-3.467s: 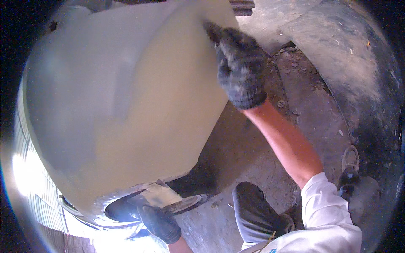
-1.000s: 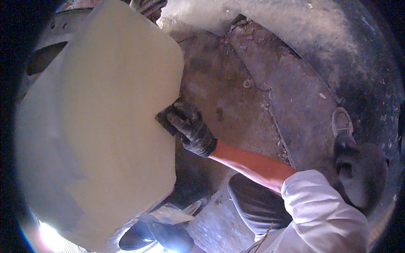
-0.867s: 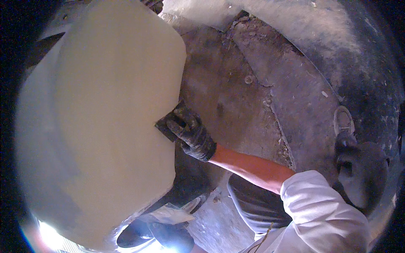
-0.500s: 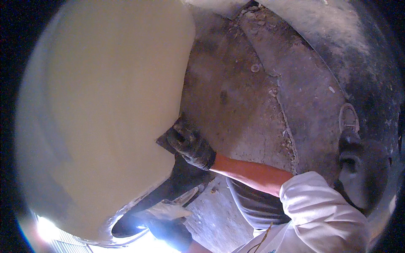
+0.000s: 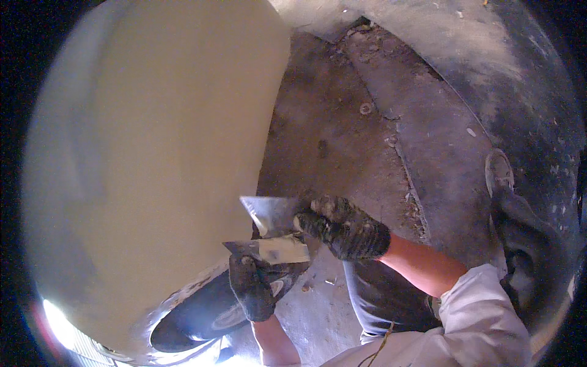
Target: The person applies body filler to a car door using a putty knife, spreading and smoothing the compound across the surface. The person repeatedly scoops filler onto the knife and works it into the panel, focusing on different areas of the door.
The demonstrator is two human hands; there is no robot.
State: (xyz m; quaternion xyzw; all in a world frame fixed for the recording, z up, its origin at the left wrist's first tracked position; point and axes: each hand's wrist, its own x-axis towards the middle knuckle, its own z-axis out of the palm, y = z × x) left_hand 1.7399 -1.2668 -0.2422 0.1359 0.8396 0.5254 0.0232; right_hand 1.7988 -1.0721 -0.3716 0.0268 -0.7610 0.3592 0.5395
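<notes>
My right hand (image 5: 345, 229), in a dark, soiled glove, is closed round a putty knife (image 5: 269, 214) whose wide metal blade points left. Just below it, my left hand (image 5: 251, 287), also in a dark glove, grips a flat scraper (image 5: 241, 248) with a layer of pale putty (image 5: 284, 249) on its face. The two tools are close together, the knife above the putty; whether they touch, I cannot tell. Both are by the lower right edge of a large cream-coloured car body panel (image 5: 165, 159), which fills the left side.
A dark tyre (image 5: 189, 318) is in the wheel arch below the panel. Cracked, dirty concrete floor (image 5: 330, 134) lies to the right, with rubble along its seam. My leg in dark trousers (image 5: 385, 293) is below my right arm. Bright light glares at the lower left.
My right hand has drawn away from the panel's edge, right and downward, with the putty knife. My left hand has risen and moved right, bringing the putty-loaded scraper beneath the knife.
</notes>
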